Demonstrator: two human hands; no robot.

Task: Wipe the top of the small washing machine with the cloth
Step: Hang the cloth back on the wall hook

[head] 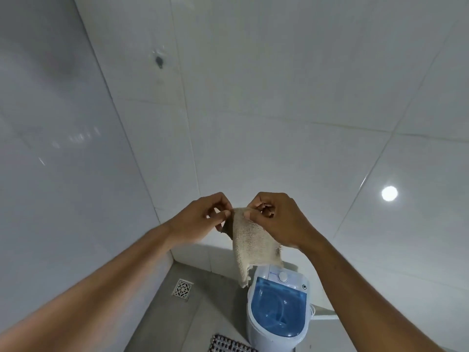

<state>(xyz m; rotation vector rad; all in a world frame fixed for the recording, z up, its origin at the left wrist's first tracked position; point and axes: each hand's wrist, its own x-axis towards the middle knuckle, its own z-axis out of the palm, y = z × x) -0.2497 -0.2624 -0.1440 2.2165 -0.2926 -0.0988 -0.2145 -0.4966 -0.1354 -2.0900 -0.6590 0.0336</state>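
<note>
A beige woven cloth (253,245) hangs in the air in front of me, held up by its top edge. My left hand (203,219) pinches its left corner and my right hand (279,219) pinches the top right part. Below the cloth, on the floor by the wall, stands the small white washing machine (256,334) with a translucent blue lid (276,308) and a white dial at its back. The cloth's lower end hangs just above the machine's back left corner and does not touch the lid.
White tiled walls meet in a corner at the left of the machine. A square floor drain (182,289) lies in the grey floor to the left. A dark patterned mat (228,345) sits at the bottom edge. A white cord (324,317) runs right of the machine.
</note>
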